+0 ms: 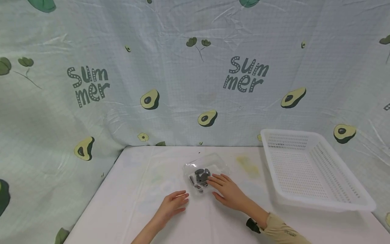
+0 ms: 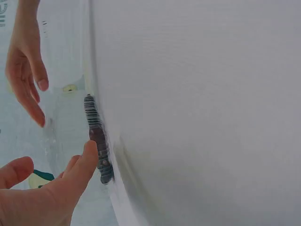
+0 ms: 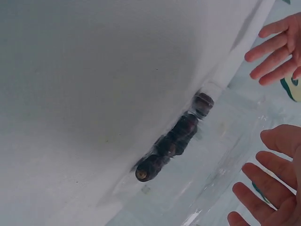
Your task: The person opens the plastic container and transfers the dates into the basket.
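A clear plastic bag (image 1: pixel 203 171) lies near the middle of the white bench (image 1: pixel 128 200), wrinkled and shiny, with a small heap of dark grey metal parts (image 1: pixel 201 178) bunched in its near end. The right hand (image 1: pixel 226 191) rests flat just right of the bag, its straight fingertips at the bag's near right edge, grip wide and holding nothing. The left hand (image 1: pixel 172 205) lies flat on the bench just near and left of the bag, fingers relaxed, not touching it. A white plastic basket (image 1: pixel 307 200) stands at the right, well apart.
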